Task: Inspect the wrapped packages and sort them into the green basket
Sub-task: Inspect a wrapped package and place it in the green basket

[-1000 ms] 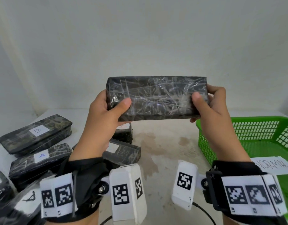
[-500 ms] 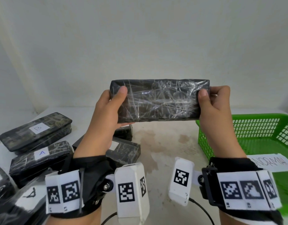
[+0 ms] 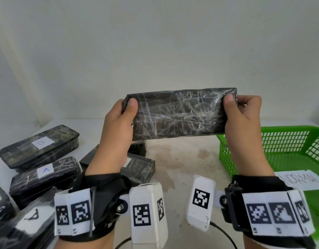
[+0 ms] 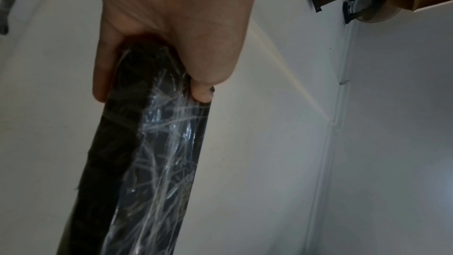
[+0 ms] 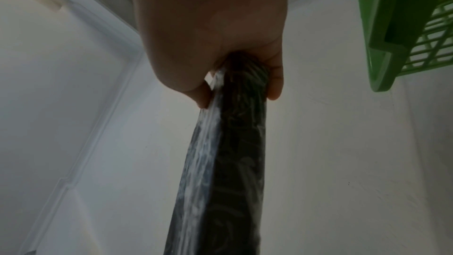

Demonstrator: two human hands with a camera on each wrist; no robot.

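Sorting workstation in a plain indoor room. Indicators: stained white table (image 3: 182,159), bare white wall (image 3: 155,51), lettered wrapped packages (image 3: 40,146), labelled green basket (image 3: 281,141).

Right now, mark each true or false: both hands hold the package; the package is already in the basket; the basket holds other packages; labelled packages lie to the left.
1. Both hands hold the package: true. The left hand and right hand grip the ends of the package.
2. It is in the basket: false. It is held up in the air beside the basket.
3. The basket holds other packages: false. Only a paper label shows.
4. Labelled packages lie left: true, the A package and B package.
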